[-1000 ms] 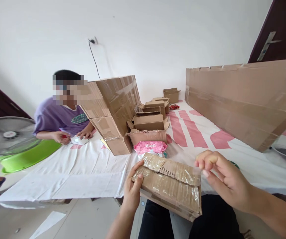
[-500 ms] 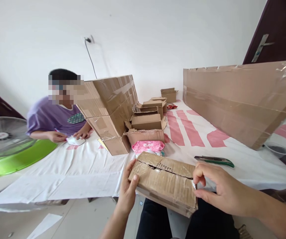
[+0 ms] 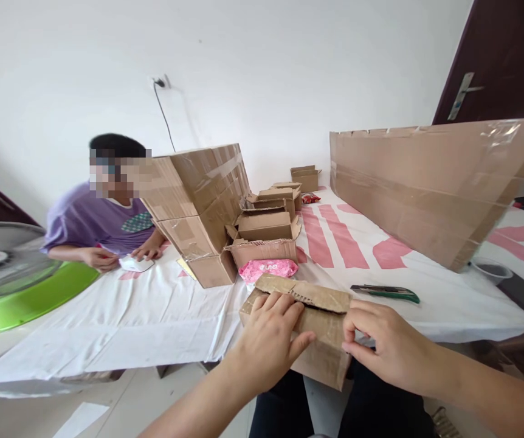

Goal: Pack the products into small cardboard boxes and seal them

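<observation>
A worn cardboard box rests over my lap at the table's front edge, with a torn slit along its top and the far flap slightly raised. My left hand lies across the top of the box, fingers bent at the slit and thumb spread on the near side. At the right end of the box my right hand is closed in a pinch; what its fingertips hold there is partly hidden. A green box cutter lies on the table beyond my right hand. Just behind the box is a pink packet of wipes.
Stacked cartons stand left of a row of open boxes. A large cardboard panel stands at right, near a plastic cup. A co-worker handles a white item across the table; a fan stands at far left.
My left hand has moved from the box's left end onto its top, at the slit. The far flap is raised more. My right hand stays at the right end.
</observation>
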Demonstrator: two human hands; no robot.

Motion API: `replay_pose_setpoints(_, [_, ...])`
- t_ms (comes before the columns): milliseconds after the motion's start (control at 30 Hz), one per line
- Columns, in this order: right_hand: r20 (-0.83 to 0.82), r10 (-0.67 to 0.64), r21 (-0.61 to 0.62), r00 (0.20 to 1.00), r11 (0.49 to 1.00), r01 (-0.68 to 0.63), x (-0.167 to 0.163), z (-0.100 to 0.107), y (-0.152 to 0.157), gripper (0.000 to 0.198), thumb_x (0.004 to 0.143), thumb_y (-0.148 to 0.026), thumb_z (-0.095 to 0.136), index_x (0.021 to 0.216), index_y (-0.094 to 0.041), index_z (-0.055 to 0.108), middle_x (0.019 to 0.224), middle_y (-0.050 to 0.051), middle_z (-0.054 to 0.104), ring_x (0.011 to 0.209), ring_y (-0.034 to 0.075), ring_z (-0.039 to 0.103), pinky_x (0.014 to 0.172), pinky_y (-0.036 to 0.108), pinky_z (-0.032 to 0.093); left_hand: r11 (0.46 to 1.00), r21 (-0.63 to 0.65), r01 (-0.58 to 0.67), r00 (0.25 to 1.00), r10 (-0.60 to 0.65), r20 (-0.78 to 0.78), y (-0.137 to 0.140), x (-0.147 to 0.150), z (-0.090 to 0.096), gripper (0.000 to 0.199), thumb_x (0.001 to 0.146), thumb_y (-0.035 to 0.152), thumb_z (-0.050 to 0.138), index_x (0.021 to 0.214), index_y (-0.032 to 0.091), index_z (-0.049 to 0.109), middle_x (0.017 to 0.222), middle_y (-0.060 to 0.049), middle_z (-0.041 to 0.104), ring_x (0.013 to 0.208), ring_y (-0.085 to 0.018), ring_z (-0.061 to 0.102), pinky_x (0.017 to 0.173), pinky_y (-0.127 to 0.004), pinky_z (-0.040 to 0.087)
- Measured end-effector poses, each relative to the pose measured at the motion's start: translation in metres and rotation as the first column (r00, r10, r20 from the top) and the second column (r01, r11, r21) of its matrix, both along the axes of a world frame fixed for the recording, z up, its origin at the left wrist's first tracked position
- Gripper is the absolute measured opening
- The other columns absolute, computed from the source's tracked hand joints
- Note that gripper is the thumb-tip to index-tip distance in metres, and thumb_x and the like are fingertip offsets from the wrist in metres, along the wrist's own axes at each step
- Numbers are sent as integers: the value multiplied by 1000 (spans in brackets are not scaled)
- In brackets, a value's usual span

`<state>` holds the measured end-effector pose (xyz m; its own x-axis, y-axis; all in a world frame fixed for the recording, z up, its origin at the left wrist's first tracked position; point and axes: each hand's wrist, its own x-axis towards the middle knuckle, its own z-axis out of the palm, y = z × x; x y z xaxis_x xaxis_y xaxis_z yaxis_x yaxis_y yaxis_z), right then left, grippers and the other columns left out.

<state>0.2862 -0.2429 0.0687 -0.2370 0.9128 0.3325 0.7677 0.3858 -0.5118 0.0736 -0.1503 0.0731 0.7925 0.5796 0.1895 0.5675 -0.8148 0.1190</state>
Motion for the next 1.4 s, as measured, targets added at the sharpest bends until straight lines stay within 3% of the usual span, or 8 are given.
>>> replay_pose_setpoints(133, [46, -63, -7, 997, 998, 63, 0, -2, 1, 14, 76, -11, 67, 78, -20, 56, 75, -2, 59, 69, 14, 54, 69, 26, 41, 993, -92, 80, 993, -88, -80, 8, 7, 2, 59, 92, 57, 44, 138, 20, 45, 145, -15, 47, 133, -36, 40, 107, -58, 26])
replay_pose_setpoints(267, [76, -77, 18, 994, 997, 76, -2, 0, 0, 15, 74, -11, 70, 80, -20, 58, 77, -2, 62, 70, 14, 57, 70, 25, 42, 959, -212, 186, 980, -196, -29, 15, 10, 2, 70, 81, 65, 58, 135, 21, 47, 129, -13, 61, 123, -33, 51, 109, -53, 25])
replay_pose_setpoints(400, [176, -94, 95, 980, 992, 78, -5, 2, 2, 13, 76, -13, 70, 85, -19, 63, 84, 1, 67, 77, 17, 62, 72, 27, 44, 948, -162, 274, 961, -276, 10, 19, 13, -5, 79, 62, 69, 72, 124, 22, 56, 119, -10, 63, 113, -33, 55, 105, -50, 31])
replay_pose_setpoints(533, [411, -127, 100, 903, 991, 94, -11, 7, 11, 4, 82, -21, 66, 84, -17, 66, 86, 6, 70, 79, 22, 66, 72, 32, 46, 959, -157, 237, 970, -243, -17, 19, 18, -10, 70, 59, 65, 77, 112, 22, 63, 108, -8, 64, 102, -31, 59, 94, -45, 42])
replay_pose_setpoints(633, [582, -95, 29, 808, 995, 96, -17, 14, 19, 8, 84, -21, 64, 80, -15, 68, 80, 8, 72, 74, 24, 68, 64, 32, 45, 963, -169, 208, 977, -213, -12, 17, 21, -11, 69, 55, 61, 81, 108, 21, 64, 105, -8, 64, 98, -29, 61, 91, -42, 46])
replay_pose_setpoints(800, [700, -46, -53, 713, 992, 116, -24, 23, 31, 8, 82, -13, 62, 77, -15, 68, 79, 10, 73, 70, 26, 70, 57, 32, 45, 967, -157, 200, 980, -198, 34, 15, 21, -14, 67, 54, 55, 85, 105, 18, 64, 104, -8, 64, 99, -30, 61, 90, -43, 49])
replay_pose_setpoints(1200, [689, -68, -48, 722, 989, 138, -22, 21, 41, 9, 85, -15, 60, 84, -14, 69, 87, 11, 73, 82, 27, 70, 67, 33, 50, 992, -119, 47, 999, -45, 23, 11, 30, -19, 58, 61, 48, 83, 105, 17, 63, 104, -9, 63, 97, -30, 61, 88, -45, 50])
replay_pose_setpoints(1400, [671, -62, -31, 739, 993, 112, -21, 18, 37, 9, 86, -17, 59, 85, -13, 68, 88, 10, 72, 80, 25, 69, 68, 33, 48, 990, -137, 36, 999, -32, 30, 12, 33, -19, 55, 60, 50, 83, 100, 17, 63, 102, -9, 63, 94, -30, 62, 86, -44, 50])
